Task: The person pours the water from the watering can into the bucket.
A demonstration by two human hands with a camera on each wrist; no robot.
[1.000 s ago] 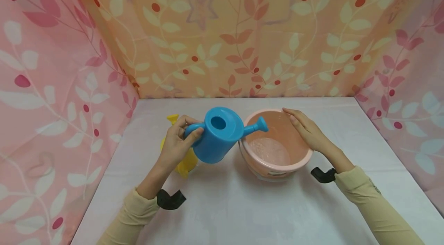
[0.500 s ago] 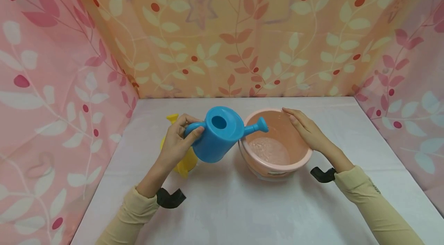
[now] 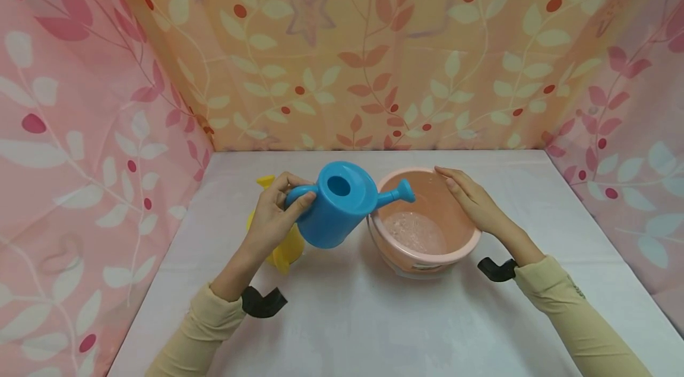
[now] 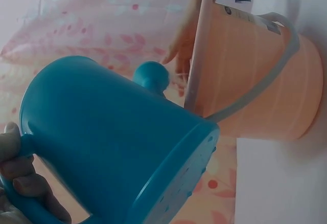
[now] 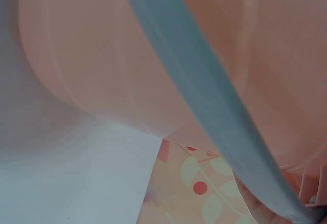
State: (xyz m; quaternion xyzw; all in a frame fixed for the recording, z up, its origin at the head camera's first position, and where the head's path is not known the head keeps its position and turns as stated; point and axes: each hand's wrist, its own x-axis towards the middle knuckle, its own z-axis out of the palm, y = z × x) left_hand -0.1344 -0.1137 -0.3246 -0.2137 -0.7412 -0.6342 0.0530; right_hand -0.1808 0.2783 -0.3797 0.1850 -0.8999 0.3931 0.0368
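Observation:
My left hand (image 3: 275, 216) grips the loop handle of a blue toy watering can (image 3: 342, 205), held raised and tilted to the right. Its spout head (image 3: 405, 190) hangs over the mouth of a pink bucket (image 3: 422, 257). In the left wrist view, faint streaks show beside the spout head (image 4: 152, 75). Rippled, glossy water (image 3: 417, 231) covers the bucket's bottom. My right hand (image 3: 475, 202) holds the bucket's right rim, thumb on the inner side and fingers along the outside. A pale grey bail handle (image 5: 194, 75) hangs down against the bucket wall.
Behind my left hand stands a yellow watering can (image 3: 288, 249), partly hidden by that hand and the blue can. A white cloth (image 3: 342, 317) covers the table. Patterned fabric walls (image 3: 363, 68) enclose the back and both sides.
The blue watering can has risen slightly and shifted a little right. Ripples on the bucket's bottom have changed. My right hand and the bucket stay in place.

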